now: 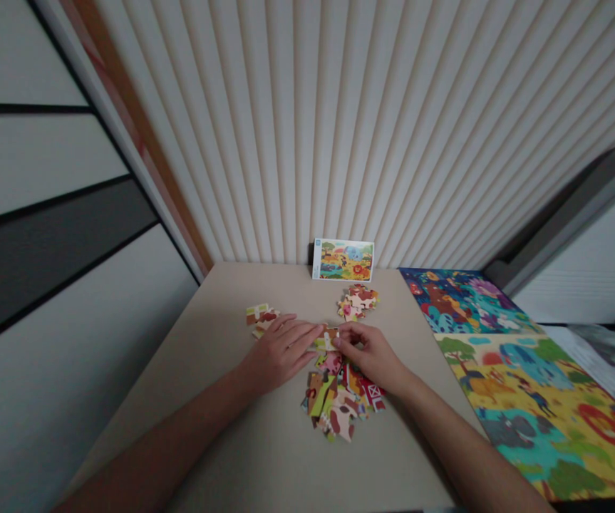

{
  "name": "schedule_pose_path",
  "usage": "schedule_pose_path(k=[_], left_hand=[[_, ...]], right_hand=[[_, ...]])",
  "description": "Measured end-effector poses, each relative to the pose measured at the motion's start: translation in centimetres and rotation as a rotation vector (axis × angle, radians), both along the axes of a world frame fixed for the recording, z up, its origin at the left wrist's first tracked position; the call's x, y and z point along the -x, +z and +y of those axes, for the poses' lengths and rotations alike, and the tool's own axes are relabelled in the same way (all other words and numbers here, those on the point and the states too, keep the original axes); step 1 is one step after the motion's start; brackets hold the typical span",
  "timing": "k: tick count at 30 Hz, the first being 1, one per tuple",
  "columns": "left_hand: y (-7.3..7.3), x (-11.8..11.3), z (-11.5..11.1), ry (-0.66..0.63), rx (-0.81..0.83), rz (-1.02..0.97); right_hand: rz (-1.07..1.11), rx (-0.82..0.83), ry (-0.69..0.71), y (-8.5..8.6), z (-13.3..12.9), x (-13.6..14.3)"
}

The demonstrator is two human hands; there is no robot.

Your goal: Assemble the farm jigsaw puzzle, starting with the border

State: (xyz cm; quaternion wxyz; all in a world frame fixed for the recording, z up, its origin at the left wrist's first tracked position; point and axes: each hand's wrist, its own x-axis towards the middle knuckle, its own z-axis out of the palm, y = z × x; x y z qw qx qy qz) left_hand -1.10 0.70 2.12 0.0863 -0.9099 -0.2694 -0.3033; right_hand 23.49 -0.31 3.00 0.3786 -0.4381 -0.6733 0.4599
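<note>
nearest on the worktop (216, 456): pile of loose puzzle pieces (342, 410), overlapping, some tilted on others; likely light, thin, stiff card, prone to slide if nudged, best picked off the top by the edges. finished-looking yellow animal puzzle (547, 399) flat off to the right; as a joined sheet it would probably flex and come apart if lifted by one corner. just beyond the pile, between both hands: green-and-brown piece (327, 339), cannot tell if single or two joined. right hand (370, 356): thumb and index fingers pinched together on its right edge. left hand (286, 349): fingers stretched out, close together, tips at its left side; cannot tell if they grip or only steady it. piece looks rigid, nearly weightless; edge hold seems right, knobs probably the weak spots, could bend or fray if forced. past the left hand, small group of pieces (257, 313), partly hidden by it. farther right, another cluster of pieces (359, 301). dark blue puzzle (470, 303) beyond the yellow one. farthest, picture card (343, 259) standing upright near the pleated backdrop (307, 128).
</note>
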Motion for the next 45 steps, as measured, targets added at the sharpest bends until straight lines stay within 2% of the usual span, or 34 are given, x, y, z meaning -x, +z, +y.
schedule_pose_path(k=[3,9,12,15,18,22,26,29,34,36,38,40,45], left_hand=[[0.2,0.9,0.4,0.082,0.018,-0.02],[-0.2,3.6,2.6,0.471,0.197,-0.112],[-0.6,4.5,3.5,0.655,0.292,-0.041],[-0.9,4.7,3.7,0.747,0.371,0.061],[-0.9,4.4,3.1,0.739,0.435,0.103],[-0.7,4.2,2.5,0.686,0.454,0.114],[-0.9,4.3,2.7,0.631,0.476,0.081],[-1.2,4.4,3.1,0.554,0.48,0.024],[-1.5,4.2,3.1,0.442,0.462,-0.104],[-1.5,3.8,3.0,0.408,0.441,-0.145],[-1.4,3.4,2.8,0.381,0.413,-0.175],[-1.3,2.9,2.5,0.354,0.384,-0.191],[-1.1,1.7,1.5,0.248,0.323,-0.18]], right_hand=[[0.033,0.047,-0.057,-0.2,0.3,-0.3],[0.157,0.141,-0.118,-0.6,1.0,-1.0],[0.197,0.169,-0.126,-0.5,1.0,-1.0],[0.207,0.175,-0.134,-0.2,0.9,-0.8],[0.2,0.146,-0.183,0.3,1.0,-0.9],[0.201,0.074,-0.316,0.9,1.6,-1.5],[0.171,0.107,-0.372,1.7,2.0,-2.2],[0.174,0.127,-0.276,2.3,1.7,-2.3],[0.177,0.236,0.029,2.9,0.2,-1.8],[0.125,0.285,0.163,2.8,-0.3,-1.7],[0.049,0.279,0.238,2.5,-0.5,-1.5],[-0.012,0.218,0.211,2.1,-0.5,-1.3],[-0.131,0.011,-0.038,0.4,0.2,-0.7]])
